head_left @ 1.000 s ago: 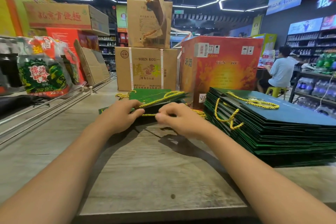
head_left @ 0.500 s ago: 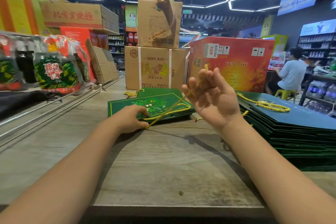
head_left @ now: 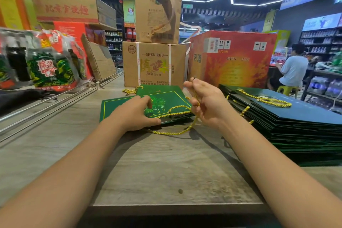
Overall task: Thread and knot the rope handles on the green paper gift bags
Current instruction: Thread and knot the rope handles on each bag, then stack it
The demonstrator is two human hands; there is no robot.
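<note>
**Rope drawn through the near edge of the top bag**

The green gift bag point(head_left: 148, 102) lies flat on the wooden counter point(head_left: 166, 168), on top of another bag just behind it. It is pinned by the left hand point(head_left: 136, 114), whose fingers are spread and pressed flat on the printed face, thumb along the near edge. The yellow rope point(head_left: 172, 132) runs out from under that thumb, sags in a loop over the counter and rises into the right hand point(head_left: 207, 103), where it is held between curled fingers just off the bag's right edge.

The step is judged to be the drawing of the rope through a hole before knotting. It is best done with the bag kept pinned close to the hole — so that the paper is not lifted or torn — and with the slack taken up in one steady pull, enough tail being left for the knot.

The hole itself is hidden under the left thumb. Whether a knot is already tied cannot be told — the rope's end is lost among the right fingers. The stack of bags point(head_left: 288, 120) at the right is cut off by the frame, so its count is unknown.
</note>
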